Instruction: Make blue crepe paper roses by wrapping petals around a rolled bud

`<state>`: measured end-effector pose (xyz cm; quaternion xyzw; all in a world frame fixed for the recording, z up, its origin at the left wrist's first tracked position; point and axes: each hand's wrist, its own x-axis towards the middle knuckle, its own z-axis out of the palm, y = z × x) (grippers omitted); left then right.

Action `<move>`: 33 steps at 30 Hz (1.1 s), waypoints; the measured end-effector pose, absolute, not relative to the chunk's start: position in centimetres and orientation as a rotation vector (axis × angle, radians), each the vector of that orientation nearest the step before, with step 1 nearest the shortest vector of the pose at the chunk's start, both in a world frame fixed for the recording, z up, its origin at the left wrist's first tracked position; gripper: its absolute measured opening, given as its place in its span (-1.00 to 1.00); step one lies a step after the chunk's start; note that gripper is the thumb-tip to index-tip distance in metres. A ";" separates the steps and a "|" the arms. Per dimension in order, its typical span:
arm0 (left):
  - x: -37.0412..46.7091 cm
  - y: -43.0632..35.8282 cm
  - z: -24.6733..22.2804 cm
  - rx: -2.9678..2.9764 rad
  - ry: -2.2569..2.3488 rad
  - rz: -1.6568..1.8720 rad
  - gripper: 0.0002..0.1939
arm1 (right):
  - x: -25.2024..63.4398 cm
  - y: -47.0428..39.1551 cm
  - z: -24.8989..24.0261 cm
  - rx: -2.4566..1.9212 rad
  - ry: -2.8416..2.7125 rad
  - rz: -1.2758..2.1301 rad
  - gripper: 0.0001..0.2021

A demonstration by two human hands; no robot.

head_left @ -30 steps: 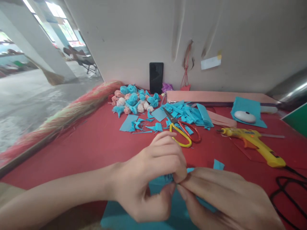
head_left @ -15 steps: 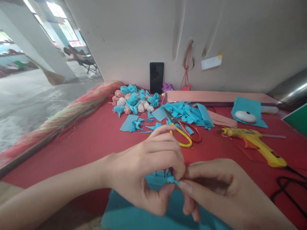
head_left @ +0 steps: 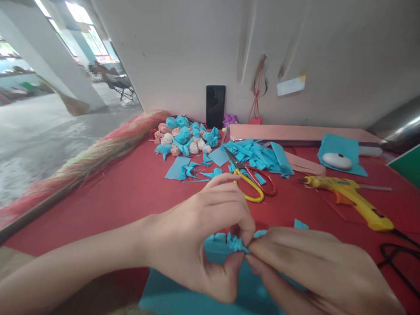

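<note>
Between my two hands is a small gathered blue crepe paper flower point(head_left: 234, 243). My left hand point(head_left: 203, 232) is closed, pinching it between thumb and index finger, with the other fingers curled above. From the right, my right hand point(head_left: 321, 267) presses thumb and fingers together on the flower's twisted end. Both sets of fingertips meet there, and part of the flower is hidden by them. Beneath the hands lies a large blue sheet point(head_left: 177, 288). Just beyond my left hand rest scissors point(head_left: 251, 179) with one yellow and one red handle.
Blue, pink and white paper flowers point(head_left: 183, 135) are heaped at the back left, with blue paper scraps point(head_left: 259, 153) beside them. A yellow glue gun point(head_left: 354, 197) lies at right, its black cord point(head_left: 390, 262) trailing near my right hand. A phone point(head_left: 215, 106) leans on the wall.
My right hand has turned over at the flower's end, its back now more upward and its fingers straighter. A blue scrap now shows behind it. My left hand keeps its pinch.
</note>
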<state>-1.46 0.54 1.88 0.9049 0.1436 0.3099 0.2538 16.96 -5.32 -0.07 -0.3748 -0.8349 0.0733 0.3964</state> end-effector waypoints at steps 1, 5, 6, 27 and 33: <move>-1.4 0.5 1.9 2.464 0.405 0.832 -0.82 | 17.0 -5.3 0.0 -0.948 -2.119 0.180 -0.78; -1.4 0.5 2.0 2.434 0.451 0.853 -0.82 | 17.1 -4.6 0.5 -1.020 -2.041 0.388 -0.78; -1.4 0.5 2.0 2.406 0.465 0.858 -0.81 | 17.0 -4.4 0.7 -1.003 -1.996 0.513 -0.80; -0.9 -0.4 1.1 2.007 0.361 0.790 -0.94 | 16.3 -4.4 -0.4 -0.935 -1.103 1.769 -0.83; -0.9 -0.5 0.9 2.006 0.385 0.825 -0.94 | 15.7 -4.6 -0.1 -0.958 -1.070 1.789 -0.82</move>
